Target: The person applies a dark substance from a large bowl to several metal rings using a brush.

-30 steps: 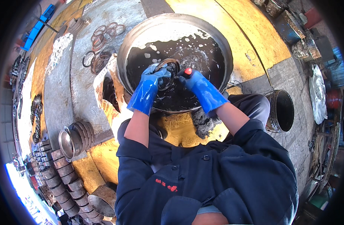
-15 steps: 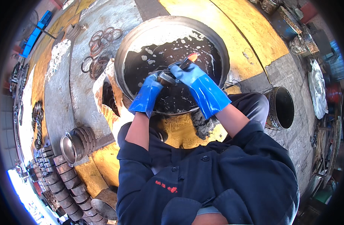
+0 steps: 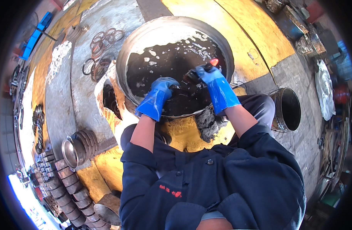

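Observation:
A wide round metal basin [image 3: 121, 57] of dark, foam-topped liquid stands in front of me. Over its right half my right hand [image 3: 209, 73], in a blue rubber glove, grips a brush; the red end of the brush handle [image 3: 214, 61] sticks out above the fist, and its dark head [image 3: 191, 77] points left. My left hand [image 3: 163, 85], gloved alike, is low at the liquid in the left half, fingers curled round a dark round metal part [image 3: 177, 91] that is mostly hidden by glove and liquid.
Loose rings [image 3: 103, 40] lie left of the basin beside a torn-open paper bag [image 3: 101, 90]. Flanged metal rings [image 3: 74, 149] and stacked metal cylinders [image 3: 68, 178] stand lower left. An open dark drum [image 3: 289, 109] is right of my knee; a dark rag [image 3: 206, 126] hangs below the basin.
My hands have moved apart. The right hand with the brush went right, its head swinging left; the left hand lowered the metal part toward the liquid.

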A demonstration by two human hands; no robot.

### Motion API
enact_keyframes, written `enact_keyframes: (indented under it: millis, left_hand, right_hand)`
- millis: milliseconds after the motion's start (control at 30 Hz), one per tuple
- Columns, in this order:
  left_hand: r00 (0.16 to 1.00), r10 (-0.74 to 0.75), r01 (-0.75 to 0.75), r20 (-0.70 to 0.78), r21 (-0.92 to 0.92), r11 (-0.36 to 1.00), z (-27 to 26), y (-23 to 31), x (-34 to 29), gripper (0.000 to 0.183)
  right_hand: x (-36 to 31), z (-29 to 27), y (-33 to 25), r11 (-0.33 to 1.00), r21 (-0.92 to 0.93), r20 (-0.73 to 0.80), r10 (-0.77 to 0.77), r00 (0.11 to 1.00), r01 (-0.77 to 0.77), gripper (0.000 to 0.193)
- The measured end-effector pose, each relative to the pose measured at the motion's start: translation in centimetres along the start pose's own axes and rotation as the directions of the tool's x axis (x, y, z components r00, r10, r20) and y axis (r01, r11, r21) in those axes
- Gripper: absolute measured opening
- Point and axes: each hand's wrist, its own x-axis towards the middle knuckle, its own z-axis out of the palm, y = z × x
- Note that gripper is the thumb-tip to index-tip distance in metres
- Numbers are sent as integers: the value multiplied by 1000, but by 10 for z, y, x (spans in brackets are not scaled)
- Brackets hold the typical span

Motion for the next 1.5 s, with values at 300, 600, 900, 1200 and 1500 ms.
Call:
enact_keyframes:
  millis: [300, 600, 900, 1200, 1500]
  left_hand:
    - [774, -612, 599, -160, -129, 791, 4, -13, -8, 48]
    - [771, -596, 542, 223, -721, 432, -13, -10, -35, 34]
    - [886, -445, 329, 132, -855, 401, -12, -8, -35, 33]
    - [882, -456, 205, 122, -969, 136, -13, -18, -37, 37]
    - [869, -440, 286, 227, -956, 71, -19, 10, -18, 33]
  right_hand:
    - [-13, 27, 7, 982, -64, 192, 189, 963, -180, 30]
    - [-32, 81, 0, 979, -97, 356, 201, 913, -177, 30]
    - [-28, 54, -45, 955, 296, 261, -58, 964, -22, 29]
    - [-28, 60, -76, 988, -112, 62, 118, 991, -110, 31]
    - [-1, 31, 27, 987, -33, -151, 150, 977, -157, 26]
